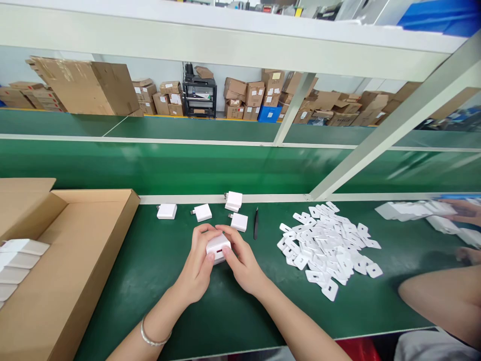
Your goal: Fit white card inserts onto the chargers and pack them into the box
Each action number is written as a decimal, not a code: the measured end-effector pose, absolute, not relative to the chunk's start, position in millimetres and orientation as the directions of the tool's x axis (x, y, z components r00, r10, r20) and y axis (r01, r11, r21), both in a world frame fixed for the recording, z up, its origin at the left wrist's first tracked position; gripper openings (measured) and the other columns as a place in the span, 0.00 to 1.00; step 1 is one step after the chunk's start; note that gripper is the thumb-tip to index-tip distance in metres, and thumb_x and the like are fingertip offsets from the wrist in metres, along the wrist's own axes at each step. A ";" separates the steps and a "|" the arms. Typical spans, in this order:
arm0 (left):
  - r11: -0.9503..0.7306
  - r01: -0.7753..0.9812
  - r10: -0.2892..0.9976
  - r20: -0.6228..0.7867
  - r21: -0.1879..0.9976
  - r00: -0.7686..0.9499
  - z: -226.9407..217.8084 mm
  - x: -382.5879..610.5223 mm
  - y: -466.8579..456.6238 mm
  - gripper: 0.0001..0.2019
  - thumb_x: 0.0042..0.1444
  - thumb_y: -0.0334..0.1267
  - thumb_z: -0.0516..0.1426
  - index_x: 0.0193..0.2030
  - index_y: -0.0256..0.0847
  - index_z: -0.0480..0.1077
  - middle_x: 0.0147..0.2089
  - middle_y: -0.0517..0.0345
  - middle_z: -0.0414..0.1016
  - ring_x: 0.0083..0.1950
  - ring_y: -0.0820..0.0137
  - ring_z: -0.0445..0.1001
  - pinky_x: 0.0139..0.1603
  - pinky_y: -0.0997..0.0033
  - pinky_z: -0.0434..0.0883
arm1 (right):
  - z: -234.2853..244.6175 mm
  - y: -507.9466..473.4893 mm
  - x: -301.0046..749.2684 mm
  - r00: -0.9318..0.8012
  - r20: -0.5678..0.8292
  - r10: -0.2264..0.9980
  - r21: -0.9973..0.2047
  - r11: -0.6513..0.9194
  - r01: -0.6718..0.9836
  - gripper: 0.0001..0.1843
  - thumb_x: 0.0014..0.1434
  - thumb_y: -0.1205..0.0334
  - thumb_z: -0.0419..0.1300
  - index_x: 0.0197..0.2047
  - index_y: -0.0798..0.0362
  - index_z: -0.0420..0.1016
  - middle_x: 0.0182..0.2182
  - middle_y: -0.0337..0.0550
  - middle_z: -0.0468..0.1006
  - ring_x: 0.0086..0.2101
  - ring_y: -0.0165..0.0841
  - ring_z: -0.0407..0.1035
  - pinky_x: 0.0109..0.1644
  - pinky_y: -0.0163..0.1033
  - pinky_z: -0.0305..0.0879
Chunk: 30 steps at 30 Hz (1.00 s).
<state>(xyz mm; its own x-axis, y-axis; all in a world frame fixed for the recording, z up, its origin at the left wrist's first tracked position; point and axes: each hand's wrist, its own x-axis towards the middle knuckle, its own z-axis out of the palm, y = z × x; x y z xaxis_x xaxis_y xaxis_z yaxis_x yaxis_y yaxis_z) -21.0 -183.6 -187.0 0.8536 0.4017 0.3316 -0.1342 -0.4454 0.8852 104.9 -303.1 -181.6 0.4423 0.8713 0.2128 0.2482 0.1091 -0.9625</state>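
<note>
The small white boxy plastic adapter sat between two bare hands, the left hand wrapped round its left side and the right hand gripping its right. Whether its underside touched the smooth green tabletop, I couldn't tell. Its corners were rounded, and a small dark reddish slot showed in the near face. Bare green ran between the forearms to the near edge. An open brown cardboard box bounded the left; flat white plastic plates lay heaped well apart to the right. Just beyond were slim black tweezers and white plastic plug adapters, near the white far rail.
</note>
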 end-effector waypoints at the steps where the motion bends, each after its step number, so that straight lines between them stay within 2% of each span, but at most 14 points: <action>1: -0.447 -0.124 0.397 0.321 0.886 0.860 -186.4 -20.6 -182.4 0.24 0.73 0.53 0.40 0.67 0.48 0.60 0.62 0.45 0.59 0.61 0.58 0.66 0.60 0.56 0.68 | -182.4 -303.2 105.3 0.453 0.226 0.862 -0.958 0.112 0.265 0.26 0.72 0.47 0.52 0.67 0.47 0.62 0.40 0.44 0.73 0.40 0.35 0.69 0.47 0.41 0.69; 6: -0.492 -0.109 0.387 0.329 0.864 0.861 -185.1 -18.8 -177.6 0.23 0.74 0.51 0.41 0.64 0.45 0.66 0.54 0.47 0.70 0.51 0.60 0.70 0.52 0.60 0.69 | -184.6 -301.8 105.6 0.462 0.244 0.853 -0.959 0.142 0.246 0.26 0.70 0.47 0.54 0.66 0.48 0.64 0.42 0.45 0.73 0.43 0.36 0.70 0.49 0.42 0.69; 10: -0.529 -0.104 0.384 0.347 0.842 0.855 -186.7 -18.9 -178.0 0.21 0.73 0.49 0.44 0.61 0.42 0.69 0.46 0.49 0.69 0.43 0.64 0.70 0.44 0.65 0.68 | -184.4 -300.3 104.9 0.452 0.220 0.865 -0.972 0.156 0.176 0.24 0.70 0.44 0.53 0.61 0.49 0.68 0.42 0.45 0.74 0.40 0.35 0.69 0.45 0.40 0.68; 14: -0.537 -0.136 0.374 0.380 0.832 0.846 -189.5 -19.0 -179.0 0.22 0.73 0.48 0.44 0.60 0.41 0.71 0.43 0.50 0.68 0.40 0.66 0.69 0.41 0.66 0.68 | -182.7 -301.0 104.9 0.464 0.235 0.854 -0.957 0.121 0.263 0.21 0.69 0.45 0.55 0.56 0.51 0.71 0.43 0.45 0.75 0.39 0.34 0.68 0.44 0.39 0.67; 17: -0.516 -0.149 0.358 0.370 0.843 0.857 -187.1 -18.7 -177.3 0.22 0.73 0.49 0.44 0.62 0.43 0.71 0.45 0.50 0.68 0.42 0.65 0.70 0.43 0.66 0.68 | -181.3 -302.0 108.1 0.465 0.264 0.845 -0.945 0.131 0.298 0.21 0.69 0.46 0.55 0.56 0.51 0.71 0.44 0.45 0.75 0.38 0.33 0.67 0.43 0.39 0.66; 21: -0.489 -0.063 0.296 0.233 0.870 0.926 -175.7 -18.9 -170.1 0.19 0.73 0.47 0.47 0.66 0.51 0.65 0.56 0.50 0.67 0.55 0.63 0.70 0.56 0.62 0.68 | -178.2 -303.9 119.2 0.423 0.247 0.872 -0.927 0.085 0.366 0.21 0.70 0.47 0.54 0.59 0.49 0.70 0.49 0.46 0.75 0.42 0.34 0.68 0.46 0.40 0.67; 24: -0.583 0.053 0.298 0.153 0.811 0.942 -169.4 -19.4 -163.1 0.18 0.70 0.47 0.52 0.65 0.55 0.65 0.59 0.53 0.67 0.58 0.61 0.68 0.60 0.60 0.66 | -173.0 -306.2 130.7 0.355 0.233 0.905 -0.825 -0.009 0.564 0.24 0.69 0.47 0.56 0.64 0.47 0.67 0.51 0.46 0.75 0.46 0.37 0.69 0.54 0.43 0.66; 26: -0.681 0.102 0.302 0.151 0.725 0.941 -168.7 -19.4 -159.9 0.16 0.68 0.46 0.55 0.61 0.53 0.68 0.57 0.54 0.69 0.58 0.59 0.68 0.60 0.57 0.65 | -169.6 -308.7 141.4 0.419 0.274 0.866 -0.698 -0.120 0.706 0.26 0.69 0.47 0.56 0.65 0.49 0.66 0.49 0.48 0.76 0.48 0.39 0.68 0.57 0.46 0.64; 28: -0.757 0.128 0.287 0.150 0.640 0.946 -169.5 -19.4 -158.9 0.14 0.64 0.42 0.58 0.56 0.49 0.68 0.55 0.53 0.71 0.56 0.57 0.68 0.59 0.53 0.64 | -167.7 -313.5 156.4 0.587 0.326 0.742 -0.575 -0.337 0.745 0.23 0.71 0.50 0.52 0.64 0.53 0.67 0.49 0.51 0.75 0.49 0.41 0.67 0.57 0.46 0.63; 30: -0.783 0.151 0.278 0.122 0.604 0.953 -170.3 -19.4 -159.0 0.14 0.61 0.42 0.60 0.53 0.46 0.67 0.53 0.52 0.71 0.54 0.56 0.68 0.58 0.52 0.65 | -167.8 -321.5 174.9 0.758 0.308 0.574 -0.454 -0.612 0.648 0.21 0.71 0.54 0.51 0.61 0.58 0.69 0.51 0.55 0.73 0.52 0.45 0.66 0.58 0.47 0.62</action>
<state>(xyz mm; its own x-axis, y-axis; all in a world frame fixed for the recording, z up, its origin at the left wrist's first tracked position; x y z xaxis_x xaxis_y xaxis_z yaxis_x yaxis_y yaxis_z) -19.4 -159.0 -170.3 0.9528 0.2779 0.1220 0.1510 -0.7828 0.6036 174.9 -321.5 -167.8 0.7584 0.5744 0.3080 0.6478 -0.6118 -0.4539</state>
